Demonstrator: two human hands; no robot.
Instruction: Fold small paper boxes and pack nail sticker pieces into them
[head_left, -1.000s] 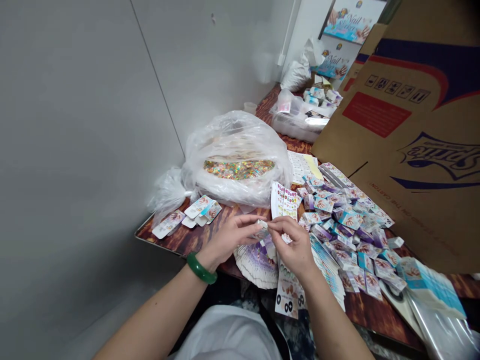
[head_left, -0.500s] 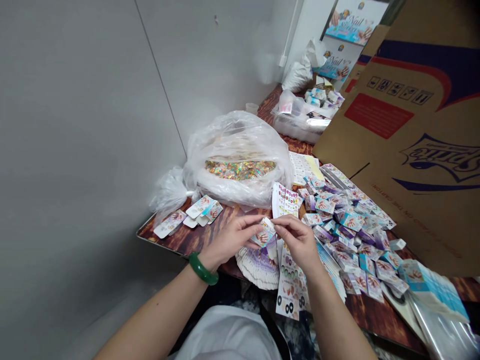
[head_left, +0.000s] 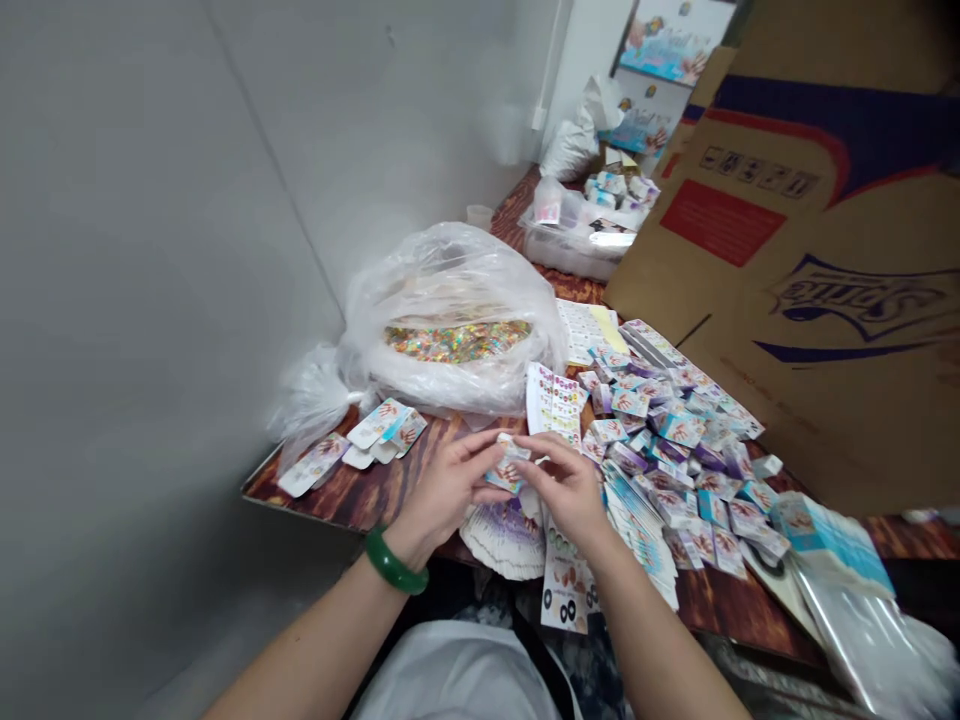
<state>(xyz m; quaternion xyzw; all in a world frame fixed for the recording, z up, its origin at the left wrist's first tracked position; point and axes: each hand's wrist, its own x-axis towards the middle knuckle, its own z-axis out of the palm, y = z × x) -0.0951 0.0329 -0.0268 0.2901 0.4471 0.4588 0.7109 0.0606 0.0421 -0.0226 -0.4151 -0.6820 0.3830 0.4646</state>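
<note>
Between both hands is a small printed carton (head_left: 507, 466), white and light blue with a picture of fingers on it. My left hand (head_left: 457, 478) grips its left side, fingers closed round it; a green bangle (head_left: 395, 562) is on that wrist. The fingers of my right hand (head_left: 564, 484) pinch the carton's upper right edge. Just below the hands lies a fanned stack of flat purple-and-white cartons (head_left: 504, 540). Printed sticker sheets (head_left: 564, 580) hang over the table edge beneath my right hand, and a fan of light-blue flat cartons (head_left: 641, 530) lies right of it.
A clear plastic bag (head_left: 450, 270) of shiny multicoloured packets stands behind the hands. Flattened cartons (head_left: 386, 432) lie to the left. Many small folded boxes (head_left: 675, 470) are heaped right, before a big cardboard carton (head_left: 795, 270). A plastic tub (head_left: 570, 250) sits farther back.
The camera view has swung a little to the right, so the scene sits farther left. My right fingers have come down over the carton's top right edge; both hands still hold it.
</note>
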